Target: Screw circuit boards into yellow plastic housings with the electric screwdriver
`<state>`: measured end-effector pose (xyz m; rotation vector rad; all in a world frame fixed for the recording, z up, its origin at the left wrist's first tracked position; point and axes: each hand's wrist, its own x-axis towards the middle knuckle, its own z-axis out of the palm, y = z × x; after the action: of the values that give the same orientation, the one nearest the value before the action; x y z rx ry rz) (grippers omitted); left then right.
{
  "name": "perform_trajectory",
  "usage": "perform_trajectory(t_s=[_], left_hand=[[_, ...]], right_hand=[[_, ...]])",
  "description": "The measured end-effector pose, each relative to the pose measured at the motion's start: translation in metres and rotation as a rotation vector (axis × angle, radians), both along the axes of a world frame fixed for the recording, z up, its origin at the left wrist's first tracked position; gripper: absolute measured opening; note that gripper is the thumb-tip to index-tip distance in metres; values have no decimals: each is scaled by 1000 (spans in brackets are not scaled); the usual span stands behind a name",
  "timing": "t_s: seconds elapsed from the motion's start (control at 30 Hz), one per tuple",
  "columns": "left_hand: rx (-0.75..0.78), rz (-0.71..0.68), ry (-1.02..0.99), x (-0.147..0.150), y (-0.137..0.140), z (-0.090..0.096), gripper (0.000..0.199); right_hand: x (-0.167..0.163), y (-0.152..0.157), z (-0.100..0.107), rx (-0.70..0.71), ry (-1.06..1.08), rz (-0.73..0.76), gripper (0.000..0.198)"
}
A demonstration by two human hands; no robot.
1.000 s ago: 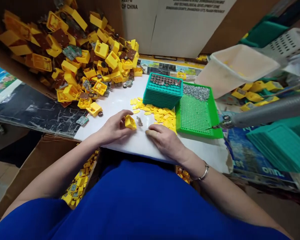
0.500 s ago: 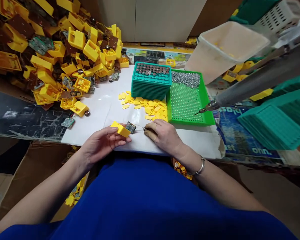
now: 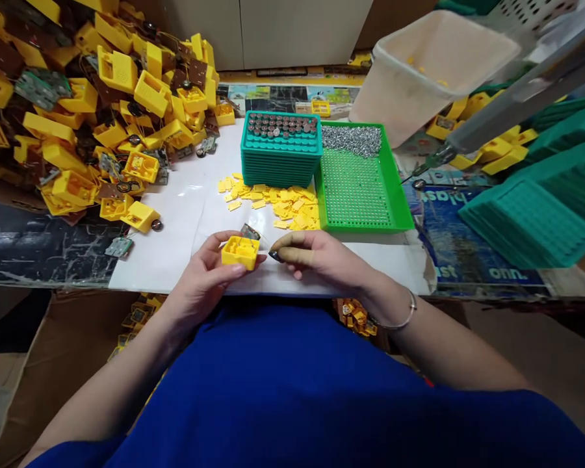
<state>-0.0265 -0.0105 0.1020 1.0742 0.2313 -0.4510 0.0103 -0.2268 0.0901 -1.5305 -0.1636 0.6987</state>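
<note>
My left hand (image 3: 209, 270) is closed around a small yellow plastic housing (image 3: 240, 253), its hollow side facing up. A circuit board (image 3: 250, 232) sticks out behind the housing, close to the left fingers. Between thumb and fingers, my right hand (image 3: 316, 257) pinches a small round dark speaker (image 3: 275, 255) just right of the housing. Thin wires seem to run from the speaker toward the housing and board. Small flat yellow plastic pieces (image 3: 292, 207) lie in a loose heap beyond both hands.
Many wired yellow housings (image 3: 151, 94) are piled at the left. Stacked teal trays (image 3: 283, 162) bear round metal parts. Beside them a green basket (image 3: 405, 211) holds small screws (image 3: 353, 140). An electric screwdriver (image 3: 439, 159) hangs at right, near a whitish bin (image 3: 394, 84) and more teal trays (image 3: 531, 214).
My left hand has turned the yellow housing so its hollow side shows. My right hand has tilted the speaker and is slightly nearer the housing. The whole view has shifted a little.
</note>
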Motion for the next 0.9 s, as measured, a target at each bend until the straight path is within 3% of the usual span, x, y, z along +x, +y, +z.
perform_trajectory(t_s=[0.07, 0.13, 0.2, 0.37, 0.47, 0.63, 0.77, 0.9], left_hand=[[90, -20, -96, -1, -5, -4, 55], [131, -82, -153, -3, -10, -6, 55], [147, -154, -175, -3, -13, -6, 54], [154, -227, -178, -2, -14, -2, 55], [155, -243, -158, -2, -15, -1, 55], [188, -248, -197, -4, -20, -5, 53], [169, -232, -204, -5, -22, -8, 56], [114, -198, -187, -2, -21, -4, 56]], right_hand=[[-1, 0, -3, 216, 211, -54, 33], [-3, 1, -5, 263, 193, -70, 34], [-5, 1, -6, 174, -19, -45, 26], [-4, -4, 1, -207, -880, 130, 13], [-1, -5, 9, -336, -1083, 257, 16], [7, 3, 33, -546, -967, 398, 5], [15, 11, 48, -685, -852, 536, 7], [16, 15, 49, -722, -890, 499, 6]])
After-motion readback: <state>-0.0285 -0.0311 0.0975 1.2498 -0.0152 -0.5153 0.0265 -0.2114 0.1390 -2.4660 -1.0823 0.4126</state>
